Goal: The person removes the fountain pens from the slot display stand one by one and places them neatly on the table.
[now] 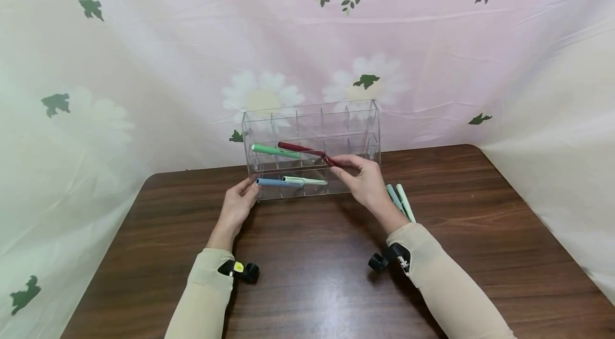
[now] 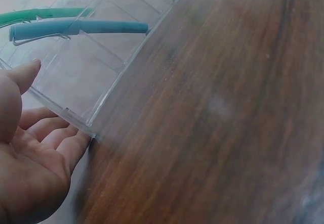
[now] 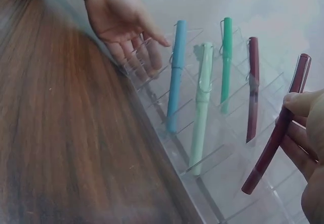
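A clear divided pen organizer (image 1: 312, 125) stands at the back of the table. My right hand (image 1: 362, 176) pinches a dark red pen (image 3: 273, 143) between thumb and fingers, tilted over the organizer's right half. Beside it, a second dark red pen (image 3: 253, 87) leans in a compartment, next to a green pen (image 1: 274, 151). Lower in front lean a blue pen (image 1: 274, 182) and a pale mint pen (image 1: 309, 181). At the organizer's left end, my left hand (image 1: 237, 203) touches the side wall with extended fingers (image 2: 48, 130), its thumb raised near the front.
Right of the organizer, a light teal pen (image 1: 394, 197) and a pale green pen (image 1: 405, 203) lie on the brown wooden table (image 1: 307, 275), partly hidden by my right forearm. A flowered cloth (image 1: 192, 61) hangs close behind the organizer.
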